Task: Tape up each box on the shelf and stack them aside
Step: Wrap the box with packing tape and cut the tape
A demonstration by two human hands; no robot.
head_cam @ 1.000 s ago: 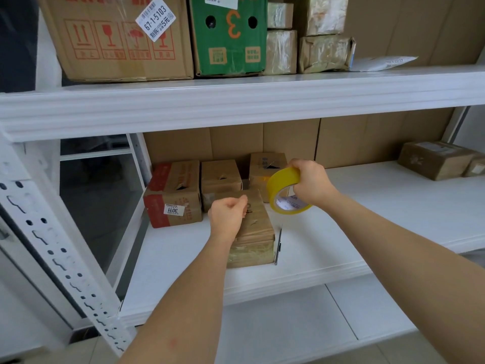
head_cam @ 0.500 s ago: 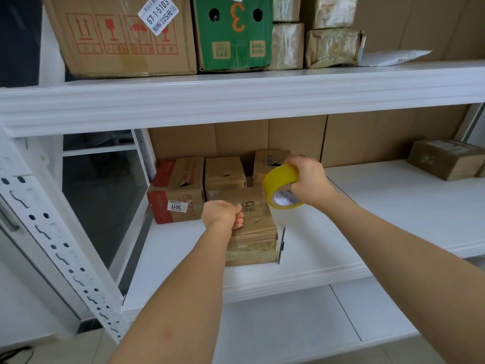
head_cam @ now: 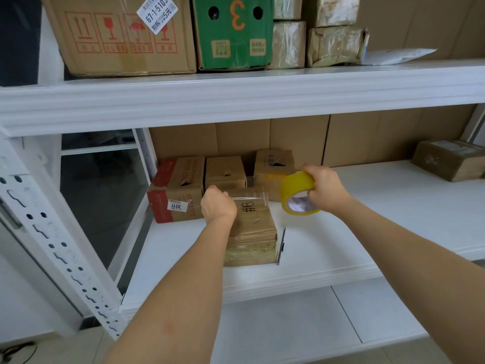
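Now at a white shelf [head_cam: 341,232], a person stretches a strip of clear tape [head_cam: 249,197] over a small box [head_cam: 253,227] marked "9#". The left hand [head_cam: 217,207] is curled into a loose fist and pinches the free end of the strip at the box's far left corner. The right hand [head_cam: 326,189] grips a yellow tape roll [head_cam: 298,194], fingers wrapped over its rim, holding it in the air just right of the box's far end. The strip runs taut between the two hands, just above the box's top.

The box sits near the shelf's front edge, its flaps shut, with tape already glinting on its near face. A thin dark tool [head_cam: 282,244], too slim to identify, lies on the shelf against the box's right side.

Behind it, three more boxes stand in a row against the cardboard backing: a red-printed box [head_cam: 175,190] bearing a white label on the left, a plain box [head_cam: 225,173] in the middle, and a third box [head_cam: 273,166] to the right, each with a torn slit in its top. Another carton [head_cam: 446,158] rests well apart at the shelf's far right.

On the upper shelf [head_cam: 236,98] stand a large carton [head_cam: 118,35], a green box [head_cam: 233,30] and several taped parcels [head_cam: 336,43].
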